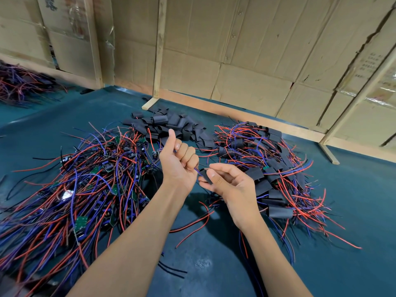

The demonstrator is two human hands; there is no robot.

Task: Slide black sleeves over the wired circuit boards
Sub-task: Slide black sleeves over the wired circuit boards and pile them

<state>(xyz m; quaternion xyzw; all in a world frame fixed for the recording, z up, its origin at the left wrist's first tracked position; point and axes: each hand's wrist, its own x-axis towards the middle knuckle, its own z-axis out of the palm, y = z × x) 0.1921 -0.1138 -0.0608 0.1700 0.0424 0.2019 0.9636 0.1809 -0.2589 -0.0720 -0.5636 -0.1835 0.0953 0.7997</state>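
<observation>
My left hand (179,159) is curled in a fist round the blue wires (196,169) of one board, thumb sticking up. My right hand (229,183) pinches a black sleeve (206,175) between thumb and fingers, just right of the left fist, with the wires entering the sleeve's end. The board itself is hidden. A heap of bare wired circuit boards (90,185) with red, blue and black wires lies to the left. A pile of empty black sleeves (171,125) lies beyond my hands. Sleeved boards (267,168) are heaped on the right.
All of it lies on a dark teal mat (214,264). Cardboard walls on wooden frames (158,48) close off the back and right. Another tangle of wires (19,84) sits far left. Loose red and black wires (192,221) run under my right forearm.
</observation>
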